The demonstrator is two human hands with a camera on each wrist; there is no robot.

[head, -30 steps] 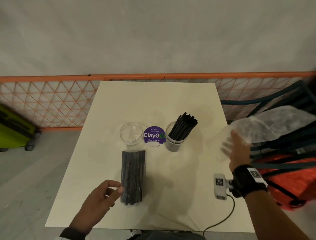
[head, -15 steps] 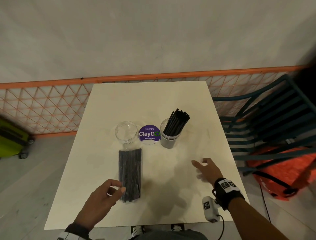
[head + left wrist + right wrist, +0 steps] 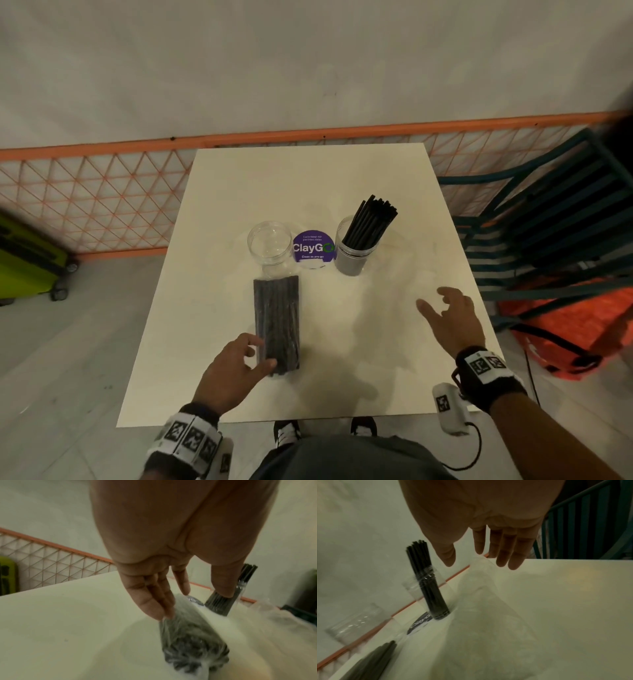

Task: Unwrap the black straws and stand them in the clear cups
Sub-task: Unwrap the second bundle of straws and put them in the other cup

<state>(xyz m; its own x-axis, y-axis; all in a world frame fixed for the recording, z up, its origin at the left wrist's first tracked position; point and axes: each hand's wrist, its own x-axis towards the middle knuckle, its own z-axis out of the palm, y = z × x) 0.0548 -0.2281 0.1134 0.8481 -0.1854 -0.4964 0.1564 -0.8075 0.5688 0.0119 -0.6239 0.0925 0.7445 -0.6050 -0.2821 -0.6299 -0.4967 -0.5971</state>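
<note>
The wrapped pack of straws (image 3: 276, 325) lies flat on the table (image 3: 308, 178), with its near end at the left hand (image 3: 236, 371), whose relaxed fingers touch the wrap. Beyond this hand stands an empty cup (image 3: 270, 246). The right hand (image 3: 452, 322) hovers wide and holds nothing; ahead of it, to its left, stands the cup with straws (image 3: 352, 260).

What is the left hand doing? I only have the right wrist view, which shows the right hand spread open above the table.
Observer: The left hand is at the near end of the wrapped straw pack, which lies flat; the left wrist view shows its fingertips touching the wrapper's edge.
Operator: The second cup is a blur here. Anything in it?
Observer: No; the head view shows it empty, standing just beyond the pack's far end.
Operator: And the dark disc by the filled cup?
Observer: A purple ClayGo sticker, lying between the two cups.
</note>
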